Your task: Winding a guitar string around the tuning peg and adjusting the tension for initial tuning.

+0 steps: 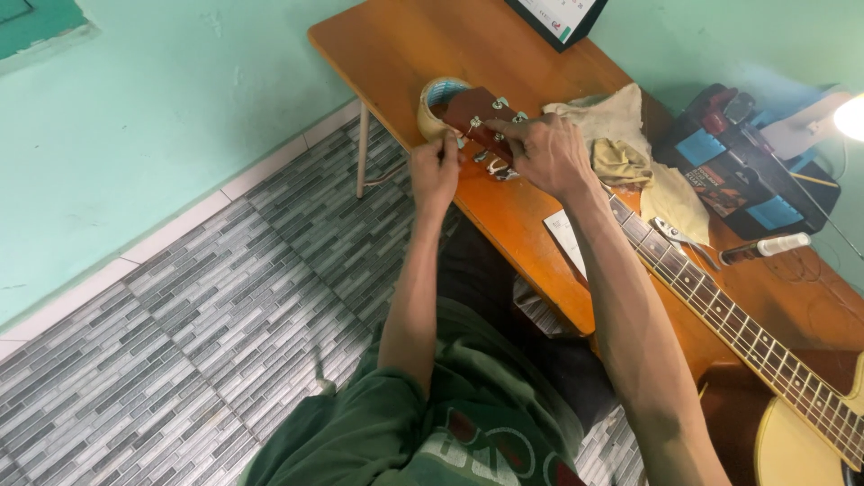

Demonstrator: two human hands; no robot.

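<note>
the acoustic guitar lies across the wooden table, its body at the lower right of the frame and its neck running up toward the centre top, where the reddish-brown headstock rests on a roll of tape. the left hand sits at the near edge of the headstock, fingers curled and pressed together around a tuning peg. the right hand lies over the top of the headstock, fingers bent and close together, the fingertips pinching at something small by the pegs; what it is cannot be told. just right of the hands, a crumpled beige cloth lies on the table, with a yellow cloth below it. pliers rest beside the neck, and a white-tipped tool lies further right. a black and blue case stands at the upper right. grey tiled floor fills the lower left.
</note>
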